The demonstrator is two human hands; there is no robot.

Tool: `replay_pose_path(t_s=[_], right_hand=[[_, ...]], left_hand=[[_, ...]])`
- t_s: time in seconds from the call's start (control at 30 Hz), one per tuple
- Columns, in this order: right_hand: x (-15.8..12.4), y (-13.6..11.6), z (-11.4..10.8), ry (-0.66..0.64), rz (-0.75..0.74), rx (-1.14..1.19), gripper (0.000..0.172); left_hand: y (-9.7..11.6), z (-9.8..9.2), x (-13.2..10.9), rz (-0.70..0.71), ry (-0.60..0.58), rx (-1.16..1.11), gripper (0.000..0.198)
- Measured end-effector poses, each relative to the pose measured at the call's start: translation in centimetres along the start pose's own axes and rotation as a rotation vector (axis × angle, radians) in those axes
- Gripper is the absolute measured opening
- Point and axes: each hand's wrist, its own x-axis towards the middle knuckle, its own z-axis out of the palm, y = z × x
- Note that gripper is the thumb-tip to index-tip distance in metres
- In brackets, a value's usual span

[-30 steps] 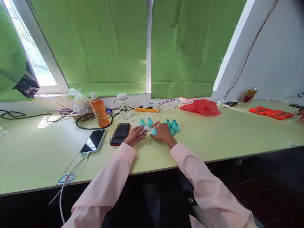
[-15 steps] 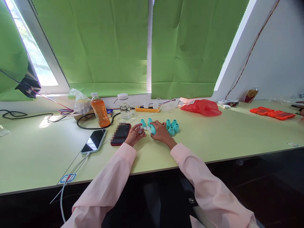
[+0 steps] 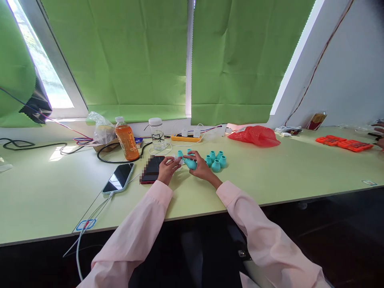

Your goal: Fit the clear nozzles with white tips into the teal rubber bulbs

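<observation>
My right hand (image 3: pixel 200 166) is closed round a small teal bulb-shaped piece (image 3: pixel 191 163), held on its side just above the pale green table (image 3: pixel 270 176). Close on its left, my left hand (image 3: pixel 167 168) pinches a small white part (image 3: pixel 177 161) at the bulb's narrow end. Several more teal bulbs (image 3: pixel 216 160) stand upright in a cluster just right of my right hand, and one teal bulb (image 3: pixel 180 154) stands behind my hands. Both arms wear pink sleeves.
Left of my hands lie a dark phone (image 3: pixel 152 169) and a cabled phone (image 3: pixel 118 178). Behind stand an orange drink bottle (image 3: pixel 127 139), a clear jar (image 3: pixel 156 134) and a yellow power strip (image 3: pixel 186 138). A red bag (image 3: pixel 254 135) and orange parts (image 3: pixel 344 143) lie right.
My right hand has lifted the teal bulb off the table and turned it sideways. My left hand has come up to its narrow end with the white part.
</observation>
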Motion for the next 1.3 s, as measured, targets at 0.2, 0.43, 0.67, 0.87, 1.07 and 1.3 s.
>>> replay_pose_path(t_s=[0.2, 0.43, 0.67, 0.87, 1.07, 1.3], right_hand=[[0.11, 0.00, 0.21, -0.025, 0.099, 0.154, 0.054], [0.17, -0.09, 0.01, -0.011, 0.116, 0.145, 0.052], [0.01, -0.54, 0.00, -0.030, 0.107, 0.092, 0.052], [-0.17, -0.55, 0.03, -0.056, 0.100, 0.111, 0.051], [-0.12, -0.53, -0.10, -0.059, 0.103, 0.125, 0.051], [0.04, -0.16, -0.17, -0.099, 0.126, 0.204, 0.052]], left_hand=[[-0.18, 0.01, 0.16, 0.018, 0.065, 0.043, 0.030], [-0.21, 0.06, -0.04, 0.039, 0.077, 0.128, 0.031], [-0.43, -0.05, 0.12, 0.051, 0.074, 0.234, 0.031], [-0.56, -0.09, 0.08, 0.002, 0.011, 0.321, 0.032], [-0.36, 0.20, -0.12, -0.052, -0.067, 0.368, 0.034], [-0.52, -0.13, 0.11, -0.021, -0.103, 0.419, 0.029]])
